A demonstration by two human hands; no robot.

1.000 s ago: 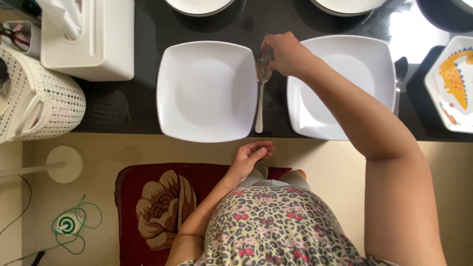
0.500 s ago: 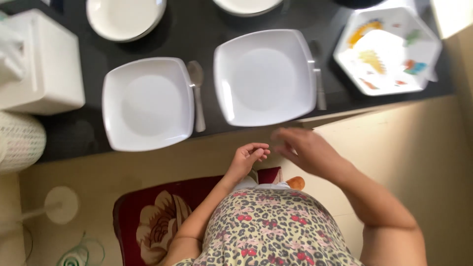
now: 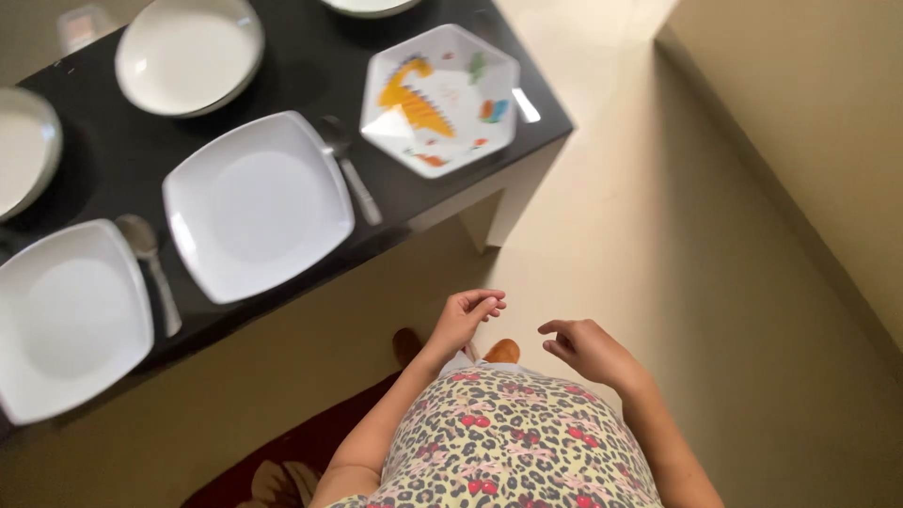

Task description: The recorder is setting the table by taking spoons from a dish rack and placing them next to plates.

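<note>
Both hands hang empty, fingers loosely curled: left hand (image 3: 466, 315), right hand (image 3: 588, 350). The nearest thing, a steel spoon (image 3: 350, 171) beside the square white plate (image 3: 257, 204), lies at eleven o'clock, handle toward five; the left hand is nearer.

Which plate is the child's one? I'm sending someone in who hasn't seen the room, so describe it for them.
Start at the black table and go to its corner by the bare floor. There lies the hexagonal plate, beside a white square plate and a spoon. It alone has six sides and colourful cartoon animals; the others are plain white.
</note>
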